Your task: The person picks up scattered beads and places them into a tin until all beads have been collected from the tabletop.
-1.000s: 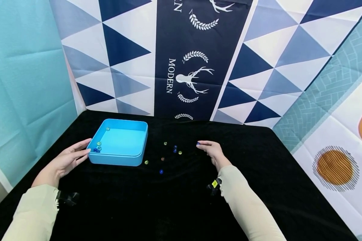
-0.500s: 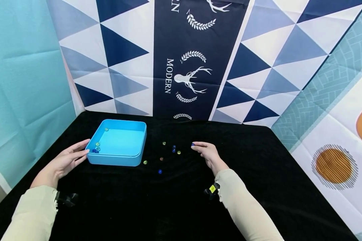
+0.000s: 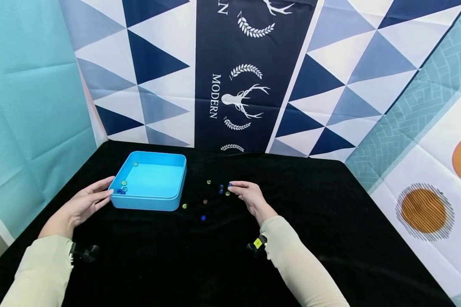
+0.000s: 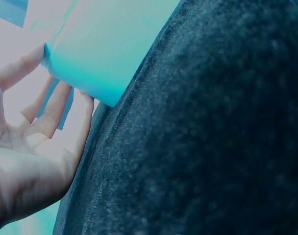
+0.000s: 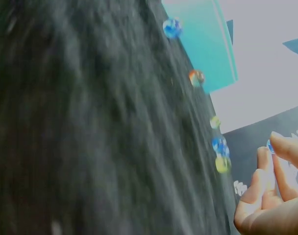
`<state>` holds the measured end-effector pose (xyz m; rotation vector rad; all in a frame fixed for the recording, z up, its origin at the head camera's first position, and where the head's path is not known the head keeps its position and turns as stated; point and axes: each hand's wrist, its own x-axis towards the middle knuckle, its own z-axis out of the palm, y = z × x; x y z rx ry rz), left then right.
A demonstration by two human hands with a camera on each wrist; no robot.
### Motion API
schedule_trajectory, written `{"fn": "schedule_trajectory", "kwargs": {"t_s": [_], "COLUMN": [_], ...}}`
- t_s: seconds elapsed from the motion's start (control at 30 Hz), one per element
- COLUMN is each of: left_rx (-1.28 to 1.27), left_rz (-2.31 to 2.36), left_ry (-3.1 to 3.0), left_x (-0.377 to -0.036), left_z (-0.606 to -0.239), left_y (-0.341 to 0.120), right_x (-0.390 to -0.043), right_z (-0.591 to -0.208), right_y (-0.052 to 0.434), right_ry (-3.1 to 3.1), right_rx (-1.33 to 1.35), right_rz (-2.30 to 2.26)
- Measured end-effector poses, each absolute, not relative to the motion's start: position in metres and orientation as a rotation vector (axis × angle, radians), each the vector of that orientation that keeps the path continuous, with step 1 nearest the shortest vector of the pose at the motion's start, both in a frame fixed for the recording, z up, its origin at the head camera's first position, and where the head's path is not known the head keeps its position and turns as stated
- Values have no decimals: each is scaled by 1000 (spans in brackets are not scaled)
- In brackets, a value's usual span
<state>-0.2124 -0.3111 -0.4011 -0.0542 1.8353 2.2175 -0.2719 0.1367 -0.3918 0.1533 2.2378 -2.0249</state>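
my right hand (image 3: 249,197) pinches a small blue marble (image 3: 230,184) between thumb and fingertips, just above the black cloth surface (image 3: 330,238), right beside a loose scatter of other marbles (image 3: 205,201). my left hand (image 3: 80,205) lies flat and relaxed, straight fingers touching the near left corner of a shallow light blue tray (image 3: 146,203); it grips nothing.

the marble looks like glass: hard, smooth, light, and i judge it slippery and quick to roll if let go. a fingertip pinch across its widest part suits it best, with the soft cloth likely slowing any runaway. the tray looks like thin stiff plastic, light enough to slide, so a steadying touch at its wall makes sense.

a few marbles (image 3: 122,189) sit in the tray's near left corner and one more near its far left corner. the marble in my pinch is mostly covered by my fingers (image 5: 286,147); only a blue sliver shows in the right wrist view. the wrist views are blurred, and marble colours are hard to tell apart.
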Motion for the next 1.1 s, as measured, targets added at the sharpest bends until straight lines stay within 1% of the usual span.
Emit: {"fn": "schedule_trajectory", "kwargs": {"t_s": [0.53, 1.1], "left_rx": [-58, -65], "left_rz": [2222, 2221], "left_ry": [1820, 1817], "left_x": [-214, -214], "left_z": [-401, -400], "left_y": [-312, -312], "right_x": [-264, -250], "right_z": [-385, -367], "right_y": [79, 16], "right_ry": [2184, 2160], "right_rx": [20, -83], "right_rz": [-2030, -2029]}}
